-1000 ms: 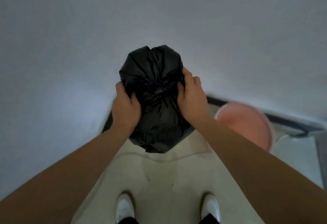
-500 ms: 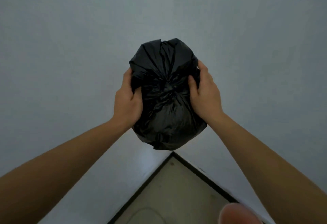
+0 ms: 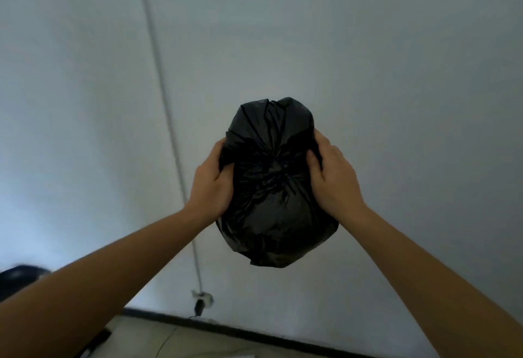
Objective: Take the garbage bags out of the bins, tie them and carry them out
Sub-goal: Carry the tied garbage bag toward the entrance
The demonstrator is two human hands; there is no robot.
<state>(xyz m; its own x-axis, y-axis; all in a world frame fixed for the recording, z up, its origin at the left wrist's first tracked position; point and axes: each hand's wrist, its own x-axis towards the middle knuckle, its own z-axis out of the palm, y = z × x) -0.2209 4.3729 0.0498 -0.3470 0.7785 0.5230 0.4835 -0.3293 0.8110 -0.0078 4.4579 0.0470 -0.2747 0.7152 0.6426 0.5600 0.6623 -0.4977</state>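
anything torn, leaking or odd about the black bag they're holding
Nothing stands out. The crinkled black plastic garbage bag looks gathered shut and untorn, gripped at its sides by the left hand and right hand; no spill or drip shows.

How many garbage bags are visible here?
1. The garbage bag is held before the wall between the left hand and right hand. The blurred dark shape at lower left is unclear.

- Black garbage bag [image 3: 276, 199], gathered shut at a knot facing the camera, held in the air before a pale wall [image 3: 396, 46].
- Left hand [image 3: 210, 185] grips its left side; right hand [image 3: 332, 179] grips its right side.
- Thin conduit [image 3: 167, 108] runs down the wall to a small fitting [image 3: 202, 298] above the dark skirting [image 3: 254, 335].
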